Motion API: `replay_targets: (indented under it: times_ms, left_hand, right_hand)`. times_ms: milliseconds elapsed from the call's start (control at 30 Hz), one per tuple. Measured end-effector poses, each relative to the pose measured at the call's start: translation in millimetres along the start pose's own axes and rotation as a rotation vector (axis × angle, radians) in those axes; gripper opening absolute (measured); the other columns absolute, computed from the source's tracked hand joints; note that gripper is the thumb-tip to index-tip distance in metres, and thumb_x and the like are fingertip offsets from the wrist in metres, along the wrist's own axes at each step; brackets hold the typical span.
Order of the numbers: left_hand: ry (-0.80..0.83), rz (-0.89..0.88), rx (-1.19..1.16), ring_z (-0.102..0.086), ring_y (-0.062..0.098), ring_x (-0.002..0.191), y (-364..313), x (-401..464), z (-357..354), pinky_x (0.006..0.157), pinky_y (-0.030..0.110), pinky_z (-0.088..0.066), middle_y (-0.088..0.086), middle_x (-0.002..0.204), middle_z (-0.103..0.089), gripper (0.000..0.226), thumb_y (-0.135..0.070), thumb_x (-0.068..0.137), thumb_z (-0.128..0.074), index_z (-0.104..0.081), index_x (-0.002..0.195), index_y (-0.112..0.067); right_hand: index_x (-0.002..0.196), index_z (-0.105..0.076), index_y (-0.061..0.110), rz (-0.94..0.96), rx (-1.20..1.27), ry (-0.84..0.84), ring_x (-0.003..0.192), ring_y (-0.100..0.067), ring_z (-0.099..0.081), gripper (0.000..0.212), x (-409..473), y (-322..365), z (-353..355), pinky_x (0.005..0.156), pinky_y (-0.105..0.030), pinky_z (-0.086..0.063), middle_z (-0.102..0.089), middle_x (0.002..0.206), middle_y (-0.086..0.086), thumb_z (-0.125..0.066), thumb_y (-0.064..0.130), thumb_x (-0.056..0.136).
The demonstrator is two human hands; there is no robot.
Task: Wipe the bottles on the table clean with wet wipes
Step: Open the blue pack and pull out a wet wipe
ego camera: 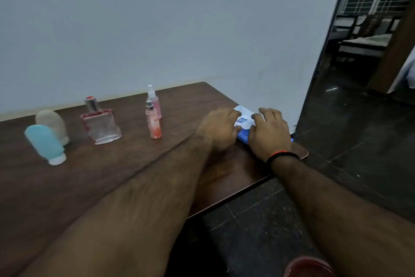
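A single wide-angle view from the person's head looks forward and down across the dark brown wooden tabletop (125,171), tilted so the plain pale wall (157,18) slopes behind it. Both forearms stretch away from the lens, large and close at the bottom edge. A dark doorway (359,52) opens at right.

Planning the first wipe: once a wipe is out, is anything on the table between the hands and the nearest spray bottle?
Nothing visible: bare table lies between the left hand and the nearest spray bottle.
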State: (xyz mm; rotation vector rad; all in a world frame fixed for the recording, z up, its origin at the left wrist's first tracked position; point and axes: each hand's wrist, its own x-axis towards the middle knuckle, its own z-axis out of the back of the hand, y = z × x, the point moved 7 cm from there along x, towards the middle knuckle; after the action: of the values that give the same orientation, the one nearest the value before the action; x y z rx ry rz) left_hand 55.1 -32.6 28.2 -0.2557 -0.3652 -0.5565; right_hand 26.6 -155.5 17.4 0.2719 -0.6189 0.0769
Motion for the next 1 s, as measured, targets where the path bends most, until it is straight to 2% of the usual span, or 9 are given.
replay_targets:
  times_ms: [100,200,300,400,500,633,800,867,1000]
  left_hand:
    - [0.055,0.03,-0.008,-0.047,0.025,0.132,-1,8,-16,0.109,0.037,-0.035,0.004,0.143,-0.054,0.049,-0.036,0.096,-0.053,-0.051,0.14,-0.014]
    - [0.087,0.033,-0.006,-0.048,0.022,0.129,-4,12,-30,0.105,0.036,-0.037,0.002,0.142,-0.054,0.05,-0.045,0.095,-0.052,-0.054,0.136,-0.017]
    - [0.044,0.016,0.017,-0.055,0.022,0.115,-7,17,-32,0.089,0.036,-0.042,0.003,0.124,-0.062,0.045,-0.051,0.093,-0.053,-0.062,0.121,-0.017]
    - [0.012,0.024,0.037,-0.058,0.022,0.102,-10,21,-32,0.073,0.033,-0.038,0.004,0.11,-0.063,0.034,-0.045,0.096,-0.05,-0.062,0.106,-0.015]
    - [-0.009,0.078,0.023,-0.061,0.026,0.096,-8,24,-29,0.075,0.037,-0.044,0.006,0.105,-0.066,0.026,-0.032,0.1,-0.044,-0.063,0.103,-0.014]
    - [-0.091,0.26,-0.142,-0.063,0.031,0.089,7,27,-20,0.072,0.037,-0.049,0.009,0.097,-0.071,0.019,-0.022,0.095,-0.049,-0.068,0.099,-0.017]
    - [-0.027,0.183,-0.272,-0.064,0.02,0.093,4,21,-25,0.081,0.034,-0.052,-0.002,0.1,-0.071,0.025,-0.038,0.087,-0.06,-0.068,0.102,-0.021]
    - [0.01,0.131,-0.283,-0.063,0.019,0.098,1,19,-28,0.084,0.032,-0.051,-0.002,0.105,-0.071,0.032,-0.037,0.082,-0.065,-0.068,0.108,-0.019]
    - [-0.074,0.173,-0.226,-0.062,0.024,0.086,6,23,-23,0.071,0.033,-0.048,0.006,0.091,-0.07,0.017,-0.027,0.09,-0.06,-0.069,0.092,-0.013]
  right_hand:
    - [0.115,-0.067,0.004,-0.106,0.003,0.025,0.122,-0.038,-0.048,0.033,-1,-25,-8,0.096,-0.046,-0.042,-0.06,0.129,-0.016,-0.057,0.014,0.084]
    - [0.117,-0.065,0.007,-0.129,0.024,0.066,0.119,-0.035,-0.048,0.031,-3,-31,-15,0.097,-0.045,-0.043,-0.061,0.125,-0.012,-0.056,0.017,0.089]
    - [0.118,-0.063,0.009,-0.135,0.056,0.072,0.115,-0.034,-0.048,0.031,0,-30,-15,0.096,-0.043,-0.043,-0.061,0.12,-0.012,-0.056,0.017,0.089]
    - [0.112,-0.062,0.009,-0.149,0.076,0.061,0.11,-0.035,-0.05,0.026,2,-31,-16,0.092,-0.042,-0.043,-0.063,0.111,-0.013,-0.058,0.018,0.087]
    - [0.103,-0.06,0.008,-0.16,0.086,0.052,0.105,-0.035,-0.05,0.021,1,-33,-17,0.089,-0.042,-0.043,-0.062,0.105,-0.013,-0.061,0.02,0.086]
    - [0.093,-0.061,0.008,-0.157,0.075,0.052,0.102,-0.033,-0.051,0.014,2,-33,-16,0.086,-0.041,-0.044,-0.062,0.101,-0.011,-0.061,0.021,0.087]
    - [0.086,-0.069,0.005,-0.177,0.098,0.007,0.101,-0.035,-0.051,0.023,4,-36,-16,0.082,-0.043,-0.047,-0.063,0.097,-0.012,-0.065,0.027,0.086]
    - [0.086,-0.074,0.007,-0.183,0.12,-0.013,0.101,-0.034,-0.051,0.021,6,-36,-15,0.081,-0.043,-0.048,-0.064,0.097,-0.01,-0.063,0.026,0.087]
    - [0.093,-0.078,0.014,-0.088,0.15,-0.05,0.099,-0.036,-0.053,0.016,12,-31,-13,0.08,-0.042,-0.047,-0.065,0.095,-0.01,-0.063,0.017,0.088]
